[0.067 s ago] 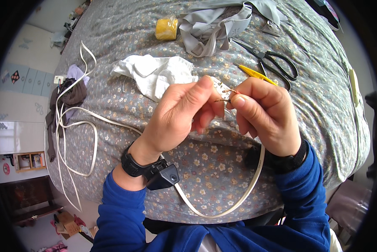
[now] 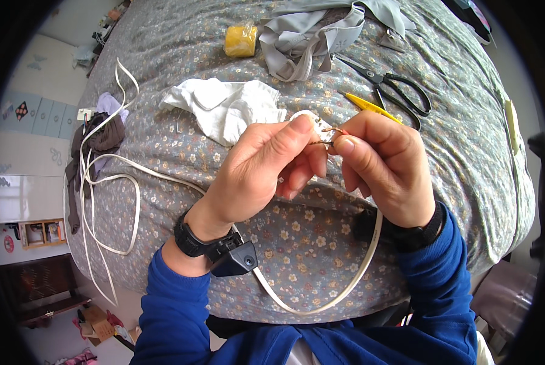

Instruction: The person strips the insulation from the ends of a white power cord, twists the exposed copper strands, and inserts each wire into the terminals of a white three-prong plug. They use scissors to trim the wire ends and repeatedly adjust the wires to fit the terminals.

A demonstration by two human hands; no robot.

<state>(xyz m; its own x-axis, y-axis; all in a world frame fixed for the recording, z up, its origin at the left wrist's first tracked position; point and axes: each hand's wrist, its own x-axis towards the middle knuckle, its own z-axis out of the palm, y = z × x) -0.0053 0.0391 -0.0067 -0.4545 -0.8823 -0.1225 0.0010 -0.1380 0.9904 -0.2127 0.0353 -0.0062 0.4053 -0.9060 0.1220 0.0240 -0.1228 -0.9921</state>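
Note:
A white cable [image 2: 343, 296] loops below my hands and runs up to my right hand. My right hand [image 2: 386, 170] pinches its split end between thumb and forefinger. Two bare, twisted wire ends [image 2: 330, 129] stick out leftward from that pinch, one coppery and one darker. My left hand [image 2: 263, 164], fingers curled and thumb up, meets the tip of the darker wire; its exact grip is partly hidden behind the thumb. Just beyond the fingertips is a white piece with dark marks, mostly covered by my hands.
A white cloth [image 2: 224, 109] lies ahead on the flowered bedspread [image 2: 309, 243]. Farther off are a yellow tape roll [image 2: 241, 41], grey fabric [image 2: 312, 39], black scissors [image 2: 400, 91] and a yellow pointed tool [image 2: 369, 107]. More cable [image 2: 137, 207] coils at left, beside dark cloth [image 2: 105, 135].
My left hand has moved slightly right, its thumb now closer to the bare wire ends. My right hand stays almost where it was, still pinching the cable end.

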